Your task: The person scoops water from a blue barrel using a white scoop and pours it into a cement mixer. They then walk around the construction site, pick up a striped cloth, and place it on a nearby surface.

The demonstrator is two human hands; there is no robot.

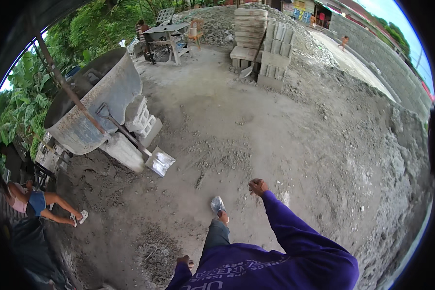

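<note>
My right hand (258,186) is held out ahead of me over the grey ground, at the end of a purple sleeve. Its fingers are curled in, and I see nothing in them. My left hand (184,261) hangs low beside my body near the lower edge, partly cut off by the sleeve. Those fingers look curled too, with no object showing. Neither hand touches anything. One foot in a light sandal (218,205) is stretched forward. The nearest tool is a shovel (160,162) with a shiny blade, leaning by the large metal tub (104,99), ahead to the left.
Hollow blocks (145,118) and a concrete slab (123,151) lie beside the tub. Stacked concrete pieces (250,29) stand far ahead, near a work table (166,29) with a person beside it. Another person (43,200) is at left. A block wall (372,48) runs along the right.
</note>
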